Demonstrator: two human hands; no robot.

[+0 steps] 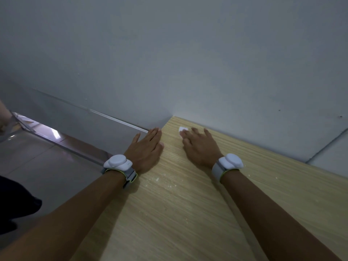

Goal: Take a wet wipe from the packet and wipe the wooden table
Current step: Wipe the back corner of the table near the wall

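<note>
Both hands' straight fingers press wipe, table.

The one camera sits on my head, looking forward and steeply down along both my forearms. It is close over the far corner of the wooden table, facing the grey wall

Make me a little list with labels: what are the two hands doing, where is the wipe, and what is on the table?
left hand: left hand lies flat over the table's left edge, fingers straight, holding nothing
right hand: right hand presses flat on the wet wipe, fingers spread
wet wipe: wet wipe is white, mostly hidden under the fingers, near the table's far corner
table: wooden table, light wood, against the wall
specks: white specks between the wrists
wrists: a white band on each
packet: not in view
</note>
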